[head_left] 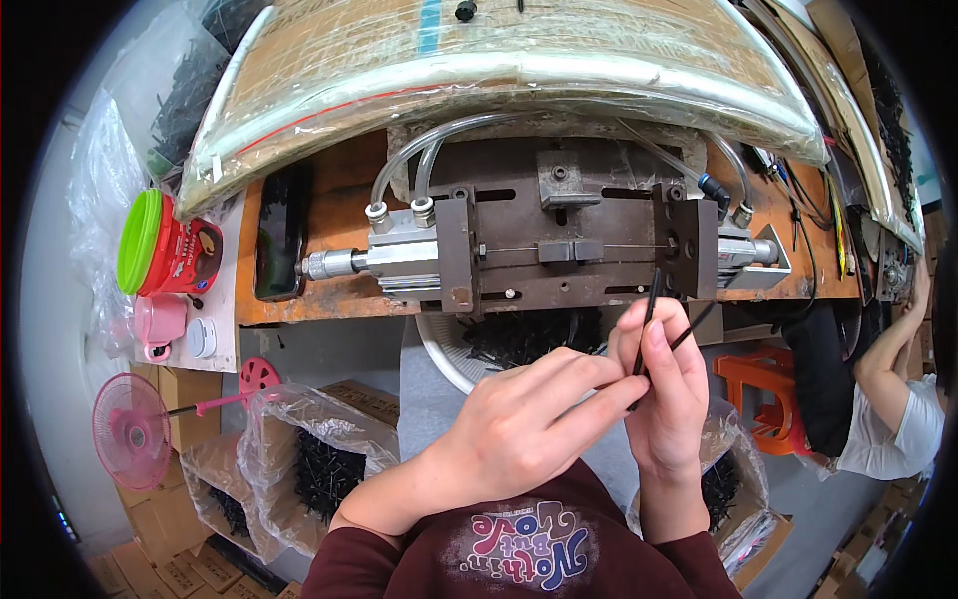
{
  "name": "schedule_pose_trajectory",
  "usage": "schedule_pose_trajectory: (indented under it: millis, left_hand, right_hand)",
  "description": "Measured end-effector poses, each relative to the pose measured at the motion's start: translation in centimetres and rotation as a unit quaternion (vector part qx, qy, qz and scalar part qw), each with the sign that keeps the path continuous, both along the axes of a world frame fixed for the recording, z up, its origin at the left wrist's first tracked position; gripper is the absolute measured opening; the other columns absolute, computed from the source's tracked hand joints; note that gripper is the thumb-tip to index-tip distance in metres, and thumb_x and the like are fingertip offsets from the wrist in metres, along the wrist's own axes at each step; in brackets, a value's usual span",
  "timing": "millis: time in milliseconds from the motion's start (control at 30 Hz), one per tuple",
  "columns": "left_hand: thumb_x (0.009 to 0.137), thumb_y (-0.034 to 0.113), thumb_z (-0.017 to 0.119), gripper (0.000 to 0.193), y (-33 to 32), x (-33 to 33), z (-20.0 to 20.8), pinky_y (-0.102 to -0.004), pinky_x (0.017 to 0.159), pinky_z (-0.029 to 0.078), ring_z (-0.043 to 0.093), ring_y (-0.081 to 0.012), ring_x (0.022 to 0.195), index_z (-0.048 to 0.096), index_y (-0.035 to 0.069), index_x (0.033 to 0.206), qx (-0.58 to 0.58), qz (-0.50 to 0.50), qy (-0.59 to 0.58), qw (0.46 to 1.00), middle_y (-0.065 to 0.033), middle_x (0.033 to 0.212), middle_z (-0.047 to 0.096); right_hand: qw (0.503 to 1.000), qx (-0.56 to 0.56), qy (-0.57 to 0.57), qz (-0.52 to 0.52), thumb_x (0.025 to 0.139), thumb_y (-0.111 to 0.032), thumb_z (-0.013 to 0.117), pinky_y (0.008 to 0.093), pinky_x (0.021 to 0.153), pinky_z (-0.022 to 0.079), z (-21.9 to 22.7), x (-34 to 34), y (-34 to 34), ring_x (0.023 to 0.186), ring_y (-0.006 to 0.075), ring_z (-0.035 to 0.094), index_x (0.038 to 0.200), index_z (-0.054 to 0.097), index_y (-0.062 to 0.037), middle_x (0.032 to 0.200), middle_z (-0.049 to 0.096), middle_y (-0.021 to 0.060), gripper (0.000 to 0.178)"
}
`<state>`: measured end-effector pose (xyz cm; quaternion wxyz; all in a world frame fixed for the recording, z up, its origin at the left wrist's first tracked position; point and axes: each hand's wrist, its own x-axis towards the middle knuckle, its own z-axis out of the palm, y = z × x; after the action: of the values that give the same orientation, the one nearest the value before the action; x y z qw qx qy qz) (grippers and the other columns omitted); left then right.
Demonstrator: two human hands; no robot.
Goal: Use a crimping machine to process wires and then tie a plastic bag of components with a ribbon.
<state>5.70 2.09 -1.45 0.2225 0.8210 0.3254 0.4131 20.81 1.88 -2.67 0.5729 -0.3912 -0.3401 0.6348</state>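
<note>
My left hand reaches across from the left, its fingertips closed on the lower part of a thin black rod. My right hand is upright beside it, its fingers curled and pinching thin black rods. A second black rod sticks out at an angle to the right of its fingers. The hands meet just in front of a dark metal clamping fixture. At its middle sits a small grey block on a thin horizontal wire or rod. A silver cylinder is mounted at the left end.
Below the bench edge stands a white basket of black parts. Plastic-lined boxes of black pieces flank me. At left are a red-and-green bucket and pink fan. An orange stool and another person are at right.
</note>
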Motion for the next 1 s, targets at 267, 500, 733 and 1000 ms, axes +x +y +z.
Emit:
schedule_pose_trajectory:
  millis: [267, 500, 733, 1000]
  left_hand:
    - [0.068, 0.002, 0.072, 0.028, 1.2, -0.8, -1.6, -0.0316, 0.072, 0.054, 0.065, -0.0259, 0.083, 0.065, -0.001, 0.096, 0.071, 0.117, 0.09, 0.986, -0.0155, 0.119, 0.061]
    - [0.072, 0.007, 0.071, 0.022, 1.8, -0.1, -1.5, -0.029, 0.068, 0.052, 0.065, -0.0207, 0.075, 0.066, 0.001, 0.092, 0.085, 0.15, 0.205, 0.963, -0.0134, 0.118, 0.062]
    - [0.072, 0.009, 0.072, 0.022, 2.6, -0.4, -1.0, -0.0273, 0.062, 0.051, 0.063, -0.0184, 0.065, 0.067, 0.003, 0.092, 0.04, 0.15, 0.221, 0.963, -0.0114, 0.119, 0.063]
    - [0.07, 0.012, 0.076, 0.031, 2.0, -0.7, 0.1, -0.0287, 0.065, 0.053, 0.067, -0.0205, 0.077, 0.067, 0.003, 0.099, -0.002, 0.083, 0.098, 0.992, -0.0113, 0.113, 0.065]
  right_hand:
    - [0.998, 0.038, -0.044, -0.023, 0.1, -0.028, 0.04, 0.0186, 0.052, 0.03, -0.6, 1.0, -0.1, 0.059, 0.0051, 0.038, 0.112, 0.048, -0.0013, 0.073, 0.045, -0.0001, 0.03]
    - [0.997, 0.045, -0.064, -0.016, 0.101, -0.033, 0.035, 0.0213, 0.052, 0.032, -1.0, 1.3, -0.7, 0.059, 0.0071, 0.039, 0.109, 0.05, 0.0015, 0.072, 0.046, 0.0023, 0.039]
    - [0.991, 0.079, -0.099, -0.038, 0.1, -0.033, 0.036, 0.0236, 0.057, 0.034, -0.6, 1.9, -1.2, 0.064, 0.0105, 0.042, 0.084, 0.05, 0.0008, 0.08, 0.047, 0.0061, 0.04]
    - [0.978, 0.082, -0.168, -0.093, 0.098, -0.022, 0.046, 0.0201, 0.064, 0.032, 0.8, 1.8, -1.0, 0.07, 0.0068, 0.041, 0.091, 0.054, -0.0015, 0.083, 0.05, 0.0016, 0.024]
